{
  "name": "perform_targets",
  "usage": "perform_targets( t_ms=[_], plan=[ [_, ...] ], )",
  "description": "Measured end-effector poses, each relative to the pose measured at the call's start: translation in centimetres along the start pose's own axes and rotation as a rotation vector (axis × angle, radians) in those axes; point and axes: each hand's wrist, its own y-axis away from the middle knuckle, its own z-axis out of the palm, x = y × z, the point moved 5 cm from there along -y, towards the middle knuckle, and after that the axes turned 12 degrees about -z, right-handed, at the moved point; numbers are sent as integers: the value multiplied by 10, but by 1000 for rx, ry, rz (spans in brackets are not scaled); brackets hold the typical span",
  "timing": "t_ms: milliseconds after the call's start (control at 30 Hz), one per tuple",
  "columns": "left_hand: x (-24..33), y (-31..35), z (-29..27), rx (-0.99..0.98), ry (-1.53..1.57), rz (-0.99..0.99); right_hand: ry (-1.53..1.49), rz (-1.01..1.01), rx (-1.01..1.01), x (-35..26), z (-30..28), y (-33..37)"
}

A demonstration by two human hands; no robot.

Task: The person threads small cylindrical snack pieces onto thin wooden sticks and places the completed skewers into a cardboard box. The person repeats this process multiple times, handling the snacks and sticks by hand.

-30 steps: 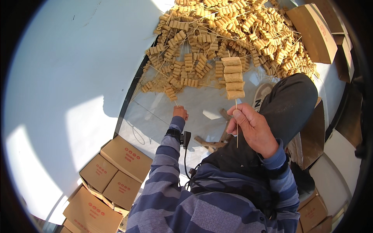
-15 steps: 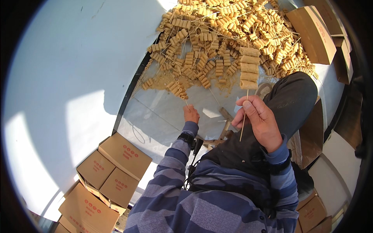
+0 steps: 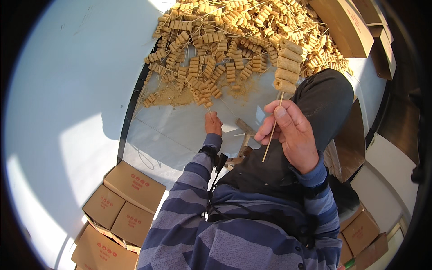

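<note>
My right hand (image 3: 294, 132) is closed, pinching the thin wooden stick of a skewer between thumb and fingers. Several tan hollow rolls (image 3: 288, 65) are threaded side by side on the stick's upper part, which leans to the right; its bare lower end points down past my fingers. Farther left, my left hand (image 3: 213, 123) is closed round the stick of another skewer of rolls (image 3: 200, 95), held at the near edge of a large heap of such skewers (image 3: 229, 22). Most of the left fingers are hidden behind the back of the hand.
Tan crumbs (image 3: 173, 95) lie on the pale sheet before the heap. Brown cardboard boxes stand at lower left (image 3: 135, 182), upper right (image 3: 344, 24) and lower right (image 3: 360, 231). My bent knee (image 3: 330, 85) is at right, beside a wooden frame (image 3: 245, 130). A dark edge (image 3: 130, 108) borders the sheet.
The whole view has shifted, moving the heap left and up in the picture. The right skewer has tipped from upright to a rightward lean. My left hand has moved right along the heap's edge.
</note>
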Motion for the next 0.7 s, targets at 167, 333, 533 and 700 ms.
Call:
perform_targets(
  t_ms=[167, 333, 533, 700],
  plan=[
    [-19, -48, 44, 91, -478, 152, -5, 48, -17, -5, -4, 4],
    [-26, -79, 57, 278, -513, -91, -43, 54, -29, -7, -8, 2],
    [-11, -89, 59, 74, -514, -38, -56, 60, -17, -6, -10, -3],
    [40, -20, 43, -367, 67, -344, -35, 54, 95, 4, -10, -8]
  ],
)
